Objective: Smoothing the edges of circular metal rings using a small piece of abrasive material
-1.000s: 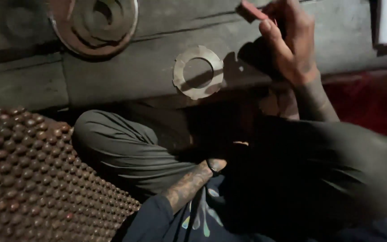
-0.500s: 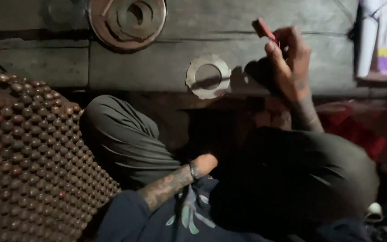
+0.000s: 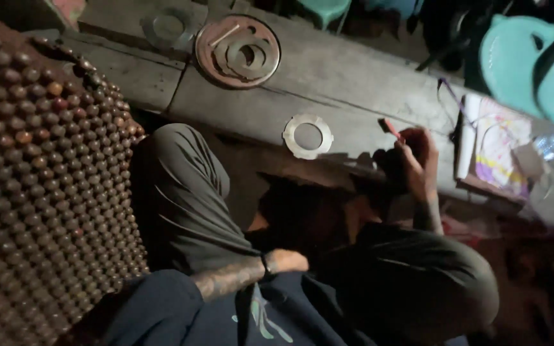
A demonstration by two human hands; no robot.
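My right hand (image 3: pixel 418 163) is up over the concrete ledge (image 3: pixel 354 83), fingers pinched around a small red stick (image 3: pixel 391 128). A flat metal ring (image 3: pixel 308 136) lies on the ledge just left of it. Left hand (image 3: pixel 286 261) is down in my lap; can't tell if it's open or closed, too dark.

I see a dim, makeshift workshop at floor level: metal rings (image 3: pixel 238 52) and a flat gasket (image 3: pixel 307 136) on a concrete ledge (image 3: pixel 354 77), plastic stools (image 3: pixel 527 57) nearby.

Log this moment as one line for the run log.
right hand: holds small red tool above concrete ledge | left hand: in lap | ring gasket: flat on ledge
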